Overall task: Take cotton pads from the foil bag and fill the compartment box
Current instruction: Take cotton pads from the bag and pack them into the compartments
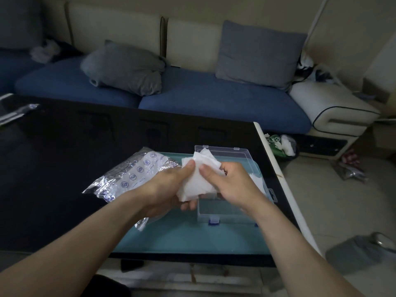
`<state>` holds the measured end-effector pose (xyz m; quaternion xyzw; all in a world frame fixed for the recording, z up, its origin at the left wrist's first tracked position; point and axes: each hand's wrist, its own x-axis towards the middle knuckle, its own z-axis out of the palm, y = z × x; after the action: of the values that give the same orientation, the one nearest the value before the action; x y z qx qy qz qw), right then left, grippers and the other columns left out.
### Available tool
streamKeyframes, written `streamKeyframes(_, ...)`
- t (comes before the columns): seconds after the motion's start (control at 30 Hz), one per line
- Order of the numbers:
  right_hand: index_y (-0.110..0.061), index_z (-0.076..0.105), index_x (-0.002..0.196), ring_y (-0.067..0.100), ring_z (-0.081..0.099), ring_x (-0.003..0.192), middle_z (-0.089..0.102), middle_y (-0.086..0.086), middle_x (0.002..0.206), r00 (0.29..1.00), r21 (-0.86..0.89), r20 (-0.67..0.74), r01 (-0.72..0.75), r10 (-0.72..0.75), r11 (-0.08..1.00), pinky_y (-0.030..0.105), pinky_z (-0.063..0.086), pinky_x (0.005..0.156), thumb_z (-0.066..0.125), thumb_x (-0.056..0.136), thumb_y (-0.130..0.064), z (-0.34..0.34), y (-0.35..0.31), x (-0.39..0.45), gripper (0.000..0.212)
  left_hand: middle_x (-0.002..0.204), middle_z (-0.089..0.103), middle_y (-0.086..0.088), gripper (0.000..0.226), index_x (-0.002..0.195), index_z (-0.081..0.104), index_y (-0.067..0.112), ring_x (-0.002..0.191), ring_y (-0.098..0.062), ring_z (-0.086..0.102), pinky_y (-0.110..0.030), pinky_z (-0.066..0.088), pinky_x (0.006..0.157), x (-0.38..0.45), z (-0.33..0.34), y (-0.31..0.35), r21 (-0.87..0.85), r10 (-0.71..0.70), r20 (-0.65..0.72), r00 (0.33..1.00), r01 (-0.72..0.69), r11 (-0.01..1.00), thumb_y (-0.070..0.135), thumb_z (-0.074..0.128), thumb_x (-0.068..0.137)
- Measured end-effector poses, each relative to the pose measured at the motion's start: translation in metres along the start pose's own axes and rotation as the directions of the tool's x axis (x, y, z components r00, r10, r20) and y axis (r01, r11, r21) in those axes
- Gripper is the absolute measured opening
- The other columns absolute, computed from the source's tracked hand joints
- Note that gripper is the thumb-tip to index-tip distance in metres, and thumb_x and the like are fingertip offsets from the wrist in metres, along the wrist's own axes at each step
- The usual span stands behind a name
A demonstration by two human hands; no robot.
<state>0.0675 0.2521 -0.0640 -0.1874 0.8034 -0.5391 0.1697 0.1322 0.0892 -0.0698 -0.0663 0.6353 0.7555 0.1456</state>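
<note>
Hands are meeting above the clear compartment box [229, 207], sharing a loose stack of white cotton pads [198, 181]. The left hand [169, 189] is cupping the stack from below, its fingers [188, 205] curling under the lower edge while the thumb is pressing on the upper pads. The right hand [233, 181] is gripping the stack from the other side, thumb lying across the front and the other fingers wrapping behind, mostly hidden by the pads. The box is lying open on a teal mat [182, 234], its lid [233, 153] standing up at the far side; a few more white pads are showing inside it at the right, just past the right wrist. The foil bag [132, 174] is lying to the left of the box, partly on the mat and partly on the dark desk [64, 157], its near end tucked under the left hand. Beyond the desk a blue sofa [214, 99] is carrying two grey cushions.
</note>
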Motion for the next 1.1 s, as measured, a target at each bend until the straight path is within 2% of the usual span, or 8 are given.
streamKeyframes(0.1, -0.010, 0.072, 0.089, 0.012, 0.055, 0.061, 0.066, -0.001, 0.071, 0.999, 0.031, -0.047, 0.026, -0.025, 0.999, 0.030, 0.039, 0.056, 0.069, 0.094, -0.037, -0.001, 0.003, 0.001, 0.028, 0.062, 0.054, -0.015, 0.056, 0.104, 0.052, -0.006, 0.051, -0.024, 0.048, -0.030, 0.039, 0.047, -0.001, 0.000, 0.001, 0.036, 0.030, -0.025, 0.999, -0.029, 0.999, 0.045, 0.029, 0.105)
streamKeyframes(0.23, -0.015, 0.072, 0.090, 0.010, 0.059, 0.062, 0.067, -0.006, 0.069, 0.992, 0.226, -0.100, -0.046, 0.070, 0.973, 0.023, 0.040, 0.050, 0.067, 0.096, -0.030, -0.004, 0.002, 0.001, 0.017, 0.067, 0.055, -0.012, 0.054, 0.095, 0.054, -0.001, 0.054, -0.025, 0.051, -0.034, 0.042, 0.053, 0.001, 0.000, 0.001, 0.023, 0.028, -0.072, 0.997, -0.026, 0.999, 0.048, 0.032, 0.104)
streamKeyframes(0.43, -0.008, 0.068, 0.100, 0.003, 0.053, 0.050, 0.065, -0.004, 0.069, 0.980, 0.492, -0.096, -0.106, 0.175, 0.864, 0.017, 0.033, 0.040, 0.063, 0.099, -0.024, -0.014, 0.000, 0.004, 0.018, 0.071, 0.058, -0.013, 0.044, 0.102, 0.053, -0.002, 0.058, -0.027, 0.055, -0.033, 0.049, 0.053, -0.001, -0.001, 0.003, -0.120, 0.003, -0.101, 0.995, -0.016, 0.993, 0.039, 0.038, 0.104)
streamKeyframes(0.63, -0.009, 0.066, 0.097, 0.006, 0.055, 0.053, 0.064, 0.001, 0.080, 0.988, 0.561, -0.009, -0.125, 0.157, 0.818, 0.017, 0.034, 0.040, 0.061, 0.099, -0.022, -0.026, 0.002, 0.006, 0.014, 0.072, 0.058, -0.011, 0.032, 0.092, 0.054, 0.003, 0.058, -0.024, 0.054, -0.031, 0.046, 0.053, -0.001, -0.003, 0.003, -0.089, 0.001, -0.094, 0.996, -0.010, 0.996, 0.028, 0.040, 0.106)
streamKeyframes(0.77, -0.006, 0.066, 0.100, 0.006, 0.055, 0.054, 0.067, 0.006, 0.087, 0.990, 0.673, 0.049, -0.129, 0.130, 0.728, 0.016, 0.033, 0.039, 0.058, 0.100, -0.018, -0.028, -0.003, 0.006, 0.014, 0.082, 0.064, -0.016, 0.027, 0.105, 0.058, -0.004, 0.068, -0.028, 0.063, -0.032, 0.047, 0.056, 0.001, -0.003, 0.001, -0.119, -0.077, -0.062, 0.995, 0.070, 0.991, 0.013, 0.036, 0.105)
streamKeyframes(0.9, -0.003, 0.065, 0.113, 0.004, 0.060, 0.057, 0.069, 0.003, 0.087, 0.992, 0.467, 0.071, -0.122, 0.100, 0.876, 0.014, 0.038, 0.041, 0.061, 0.098, -0.022, -0.019, -0.006, 0.001, 0.024, 0.095, 0.068, -0.022, 0.037, 0.112, 0.064, 0.000, 0.077, -0.035, 0.066, -0.029, 0.047, 0.055, -0.002, -0.003, 0.006, -0.189, -0.141, 0.093, 0.986, 0.157, 0.969, 0.018, 0.038, 0.092)
streamKeyframes(1.0, -0.010, 0.068, 0.112, 0.006, 0.062, 0.063, 0.071, -0.003, 0.083, 0.998, 0.289, 0.020, -0.068, 0.065, 0.955, 0.017, 0.041, 0.046, 0.066, 0.096, -0.027, -0.009, -0.005, -0.001, 0.023, 0.086, 0.062, -0.019, 0.047, 0.098, 0.074, 0.008, 0.069, -0.028, 0.056, -0.031, 0.032, 0.060, -0.003, -0.003, 0.009, -0.274, -0.144, 0.192, 0.971, 0.194, 0.942, 0.042, 0.043, 0.092)
streamKeyframes(1.1, -0.014, 0.070, 0.110, 0.005, 0.063, 0.066, 0.071, -0.005, 0.083, 0.996, 0.298, -0.029, -0.075, 0.088, 0.952, 0.017, 0.042, 0.047, 0.066, 0.096, -0.029, -0.004, -0.005, 0.000, 0.021, 0.075, 0.053, -0.013, 0.049, 0.092, 0.068, 0.010, 0.057, -0.021, 0.043, -0.027, 0.024, 0.050, 0.000, -0.005, 0.007, -0.284, -0.131, 0.179, 0.975, 0.179, 0.942, 0.051, 0.041, 0.096)
